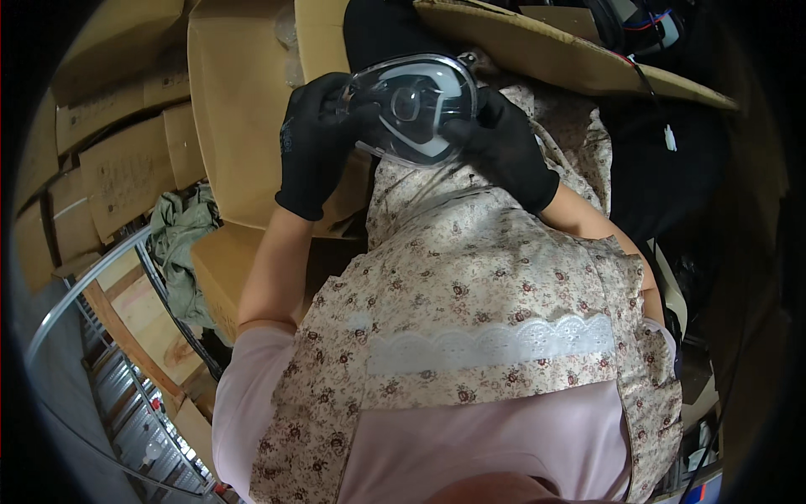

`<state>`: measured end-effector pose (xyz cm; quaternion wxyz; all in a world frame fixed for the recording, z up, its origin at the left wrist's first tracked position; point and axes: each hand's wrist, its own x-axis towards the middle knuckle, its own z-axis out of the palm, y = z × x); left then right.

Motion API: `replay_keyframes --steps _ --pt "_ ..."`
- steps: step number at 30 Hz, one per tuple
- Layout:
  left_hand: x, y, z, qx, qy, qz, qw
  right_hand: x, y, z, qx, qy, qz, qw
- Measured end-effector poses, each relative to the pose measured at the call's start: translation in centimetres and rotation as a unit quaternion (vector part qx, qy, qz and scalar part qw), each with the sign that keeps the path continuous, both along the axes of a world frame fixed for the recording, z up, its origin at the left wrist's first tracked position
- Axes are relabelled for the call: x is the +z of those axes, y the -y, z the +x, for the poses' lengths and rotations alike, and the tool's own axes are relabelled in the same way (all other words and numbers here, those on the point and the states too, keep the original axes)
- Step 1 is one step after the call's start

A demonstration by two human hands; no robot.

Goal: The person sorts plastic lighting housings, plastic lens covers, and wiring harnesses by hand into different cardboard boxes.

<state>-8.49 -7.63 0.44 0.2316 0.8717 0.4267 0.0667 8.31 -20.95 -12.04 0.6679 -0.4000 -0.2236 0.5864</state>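
One head-worn fisheye view — steeply down, close over the person's lap.

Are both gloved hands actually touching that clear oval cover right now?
Touching. The head view shows the left hand gripping the left edge of the clear oval cover, and the right hand clasping its right edge.

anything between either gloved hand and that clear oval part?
Nothing visible. The left hand in its black glove grips the left rim of the clear oval plastic part with a dark inner face, and the right hand grips its right rim. Both touch it directly, above the floral fabric apron.
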Motion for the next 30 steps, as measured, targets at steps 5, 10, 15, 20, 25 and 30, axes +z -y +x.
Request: replay_keyframes --steps 5,10,15,20,25,30 --pt "-1.0 -0.5 -1.1 0.170 0.179 -0.304 0.920 0.0 -0.2 0.6 0.012 -0.074 -0.033 0.997" --pt "-4.5 -2.4 -3.8 0.010 0.187 -0.316 0.930 1.7 0.0 1.5 0.051 -0.054 0.015 0.997" --pt "-2.9 -2.7 -1.8 0.114 0.113 -0.402 0.902 0.9 -0.3 1.5 0.094 -0.168 0.060 0.979" --pt "-2.8 -2.6 -1.8 0.200 0.171 -0.485 0.834 0.7 -0.2 1.4 0.106 -0.202 0.059 0.972" --pt "-3.0 -2.6 -1.9 0.191 0.219 -0.567 0.771 0.5 0.2 1.0 0.109 -0.211 0.064 0.969" --pt "-1.7 -2.0 -1.2 0.186 0.179 -0.531 0.807 1.1 0.2 0.9 0.113 -0.226 0.065 0.965"
